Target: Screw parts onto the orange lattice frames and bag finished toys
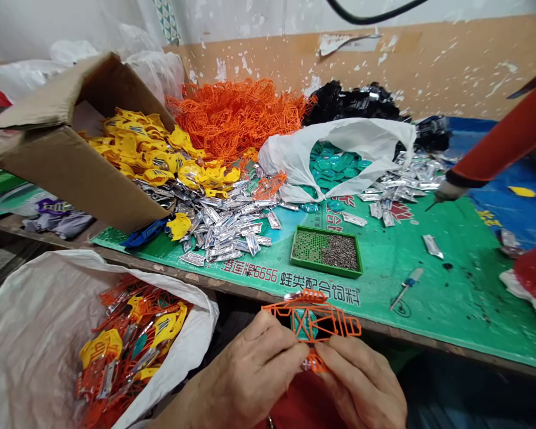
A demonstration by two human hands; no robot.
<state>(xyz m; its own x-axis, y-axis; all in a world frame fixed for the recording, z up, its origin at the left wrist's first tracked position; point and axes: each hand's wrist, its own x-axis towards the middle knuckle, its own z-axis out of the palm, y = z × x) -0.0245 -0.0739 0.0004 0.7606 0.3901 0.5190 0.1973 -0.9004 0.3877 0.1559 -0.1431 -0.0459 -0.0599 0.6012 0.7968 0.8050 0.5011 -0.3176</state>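
Close to my body, at the bottom middle, my left hand (254,363) and my right hand (361,381) both grip an orange plastic lattice frame (326,319). Fingers of both hands are closed and nearly meet at its lower edge. A teal piece (304,325) shows behind the bars, and a bit of silver shows at the top edge. My fingertips hide the lower part. Just beyond, on the table, lies a green tray (295,262) filled on its right side with small metal screws (340,252).
A cardboard box (67,179) spills yellow parts (138,149) beside silver plates (232,226). Orange frames (241,113) and black parts (352,104) are heaped behind a white bag (290,155) of teal pieces. A red power screwdriver (495,143) hangs right. Lower left, a white sack (40,310) holds assembled parts.
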